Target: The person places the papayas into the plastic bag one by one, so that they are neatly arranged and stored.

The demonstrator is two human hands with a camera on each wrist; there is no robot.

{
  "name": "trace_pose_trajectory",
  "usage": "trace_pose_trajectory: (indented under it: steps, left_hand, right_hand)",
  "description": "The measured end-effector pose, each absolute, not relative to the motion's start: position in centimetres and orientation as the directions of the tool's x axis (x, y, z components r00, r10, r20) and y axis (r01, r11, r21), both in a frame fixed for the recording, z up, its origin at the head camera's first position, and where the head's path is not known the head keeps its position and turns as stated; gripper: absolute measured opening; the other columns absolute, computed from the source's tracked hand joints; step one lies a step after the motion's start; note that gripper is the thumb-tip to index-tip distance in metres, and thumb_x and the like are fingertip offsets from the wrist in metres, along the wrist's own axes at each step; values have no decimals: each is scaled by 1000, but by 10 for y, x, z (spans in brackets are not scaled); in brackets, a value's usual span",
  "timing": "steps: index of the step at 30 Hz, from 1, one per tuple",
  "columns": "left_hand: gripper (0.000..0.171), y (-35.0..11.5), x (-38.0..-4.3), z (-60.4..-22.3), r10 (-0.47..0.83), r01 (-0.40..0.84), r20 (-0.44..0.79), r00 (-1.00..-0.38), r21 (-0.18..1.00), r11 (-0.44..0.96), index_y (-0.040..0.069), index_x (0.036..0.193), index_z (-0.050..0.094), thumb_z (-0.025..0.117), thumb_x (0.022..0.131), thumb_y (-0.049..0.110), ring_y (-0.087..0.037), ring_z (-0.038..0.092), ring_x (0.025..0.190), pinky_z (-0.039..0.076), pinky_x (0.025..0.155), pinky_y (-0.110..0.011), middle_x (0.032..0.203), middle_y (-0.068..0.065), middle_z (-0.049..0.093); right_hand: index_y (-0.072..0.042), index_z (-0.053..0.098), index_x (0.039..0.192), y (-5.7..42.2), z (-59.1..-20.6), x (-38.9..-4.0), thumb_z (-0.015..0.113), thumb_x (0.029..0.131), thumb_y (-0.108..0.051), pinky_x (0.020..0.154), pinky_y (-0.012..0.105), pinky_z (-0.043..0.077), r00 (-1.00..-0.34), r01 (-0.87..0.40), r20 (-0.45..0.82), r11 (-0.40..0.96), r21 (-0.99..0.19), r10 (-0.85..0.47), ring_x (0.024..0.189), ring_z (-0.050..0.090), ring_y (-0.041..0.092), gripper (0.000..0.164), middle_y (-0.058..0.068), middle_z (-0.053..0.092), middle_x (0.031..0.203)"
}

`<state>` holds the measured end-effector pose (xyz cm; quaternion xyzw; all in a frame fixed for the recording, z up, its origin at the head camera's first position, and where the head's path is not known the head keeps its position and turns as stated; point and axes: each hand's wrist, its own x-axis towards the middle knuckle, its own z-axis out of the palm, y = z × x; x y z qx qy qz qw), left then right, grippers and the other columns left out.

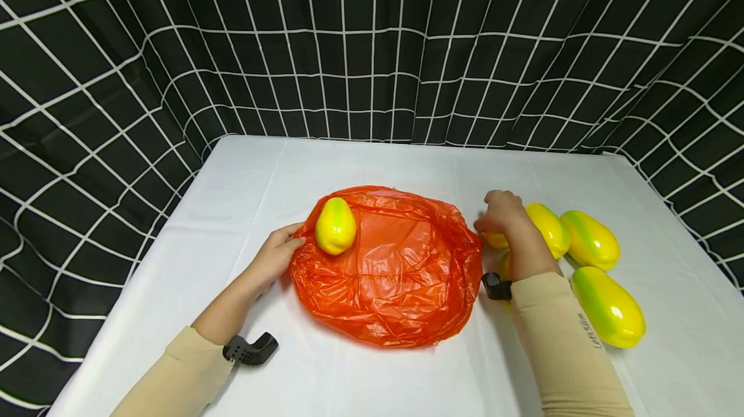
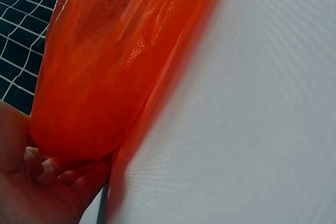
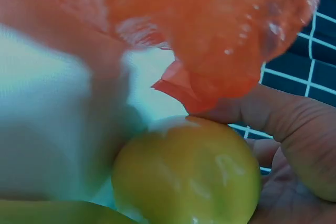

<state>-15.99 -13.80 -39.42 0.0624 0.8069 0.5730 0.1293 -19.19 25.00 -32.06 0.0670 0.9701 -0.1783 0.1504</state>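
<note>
Though near bag [image 1: 388,275], fruit [image 1: 495,241] behind right wrist [image 1: 526,254]

Wears a beige left sleeve [image 1: 177,375] and matching right sleeve [image 1: 560,346], the latter bearing small dark lettering [image 1: 590,331]; sports a curved, perforated black left wrist unit [image 1: 250,349] and compact black right wrist unit [image 1: 496,286].

Fingers [image 2: 79,184] hold the red plastic bag [image 2: 100,77].
</note>
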Motion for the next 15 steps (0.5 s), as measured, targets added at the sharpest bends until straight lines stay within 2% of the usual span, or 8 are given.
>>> trace_pose_trajectory:
  steps: [6,11,13,15]
  left_hand:
    - [45,-138,-160,-395,250,-42,-135,-959,937,347,-8,136,39,38,96,10,-24,56,113,49,92,-27,135,-24,49]
    - [44,-138,-161,-393,251,-76,-169,-953,936,343,-7,138,37,37,97,9,-27,54,116,47,94,-27,137,-24,47]
    - [44,-138,-161,-393,247,-82,-174,-953,935,344,-7,138,37,37,97,9,-26,55,115,48,93,-25,137,-23,48]
    - [44,-138,-161,-393,243,-86,-178,-954,934,346,-6,138,37,37,97,10,-25,56,113,48,91,-25,136,-23,49]
  right_hand:
    - [11,37,134,251,-316,-192,64,80,-20,98,53,43,-942,232,-324,860,-455,82,109,44,42,68,31,45,126]
    - [4,30,142,252,-312,-194,61,83,-27,101,51,41,-938,291,-335,723,-627,88,116,40,38,73,28,37,137]
    - [1,28,144,252,-311,-195,61,85,-29,98,43,44,-938,315,-337,625,-714,87,118,38,34,73,25,34,141]
    - [-2,26,146,251,-309,-195,60,87,-30,92,29,46,-941,321,-330,509,-799,74,115,40,28,73,22,32,144]
